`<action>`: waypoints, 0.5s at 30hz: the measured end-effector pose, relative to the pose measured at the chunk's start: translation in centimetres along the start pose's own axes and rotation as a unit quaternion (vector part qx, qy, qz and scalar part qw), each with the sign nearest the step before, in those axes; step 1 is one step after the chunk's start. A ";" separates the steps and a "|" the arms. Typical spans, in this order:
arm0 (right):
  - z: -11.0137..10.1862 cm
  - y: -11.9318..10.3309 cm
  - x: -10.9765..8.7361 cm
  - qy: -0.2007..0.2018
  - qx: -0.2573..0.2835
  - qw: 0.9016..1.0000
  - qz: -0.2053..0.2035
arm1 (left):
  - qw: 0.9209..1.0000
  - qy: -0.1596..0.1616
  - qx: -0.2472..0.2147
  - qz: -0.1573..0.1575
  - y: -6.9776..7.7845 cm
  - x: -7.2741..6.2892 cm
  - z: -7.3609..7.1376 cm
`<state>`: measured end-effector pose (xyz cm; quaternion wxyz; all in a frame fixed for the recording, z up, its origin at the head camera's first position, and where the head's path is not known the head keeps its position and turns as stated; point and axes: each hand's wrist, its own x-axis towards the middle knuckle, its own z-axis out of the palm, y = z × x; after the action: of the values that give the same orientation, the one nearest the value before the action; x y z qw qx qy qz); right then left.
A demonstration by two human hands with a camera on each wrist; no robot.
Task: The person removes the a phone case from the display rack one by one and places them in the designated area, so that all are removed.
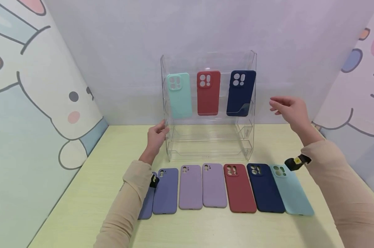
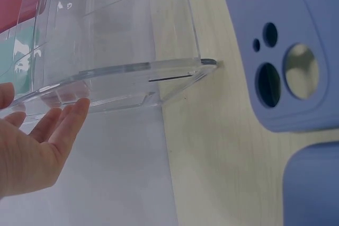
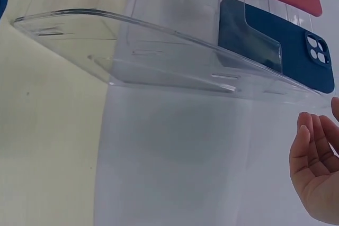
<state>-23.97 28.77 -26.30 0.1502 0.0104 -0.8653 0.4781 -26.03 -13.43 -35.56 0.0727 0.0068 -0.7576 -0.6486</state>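
Note:
A clear acrylic display rack (image 1: pixel 207 158) stands on the table with three phone cases in its upper part: a mint case (image 1: pixel 180 101), a red case (image 1: pixel 208 98) and a navy case (image 1: pixel 241 93). My left hand (image 1: pixel 156 139) is at the rack's left side, fingertips right at the side panel, as the left wrist view shows with fairly straight fingers. To the right of the rack, my right hand (image 1: pixel 290 110) is raised in the air, apart from the panel. Its fingers are loosely bent and hold nothing; in the right wrist view this hand (image 3: pixel 318 168) appears beyond the rack's edge.
Before the rack lies a row of phone cases: blue-purple cases (image 1: pixel 166 191) partly behind the left sleeve, lilac cases (image 1: pixel 190 187), a red one (image 1: pixel 240 189), a navy one (image 1: pixel 266 189) and a light blue one (image 1: pixel 293 193). Cartoon-printed panels (image 1: pixel 66 69) flank the table.

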 end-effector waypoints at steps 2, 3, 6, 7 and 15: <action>0.1 -0.7 0.5 0.003 0.007 1.000 0.001 | 1.000 -0.002 0.002 -0.012 -0.1 0.2 0.0; 0.2 -1.0 0.7 0.003 0.013 1.000 0.002 | 1.000 -0.004 0.004 -0.015 -0.1 0.2 0.0; 0.3 -2.0 1.3 0.003 0.026 1.000 0.000 | 1.000 -0.003 0.003 -0.024 -0.2 0.4 0.0; 0.4 -2.3 1.5 0.003 0.029 1.000 0.001 | 1.000 -0.003 0.005 -0.024 -0.2 0.4 0.0; 0.9 -4.1 3.4 0.000 0.013 1.000 0.014 | 1.000 0.000 0.004 -0.023 -0.1 0.4 0.1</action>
<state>-26.75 26.25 -22.44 0.1433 0.0002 -0.8589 0.4917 -26.41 -13.42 -35.65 0.0578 0.0245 -0.7599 -0.6470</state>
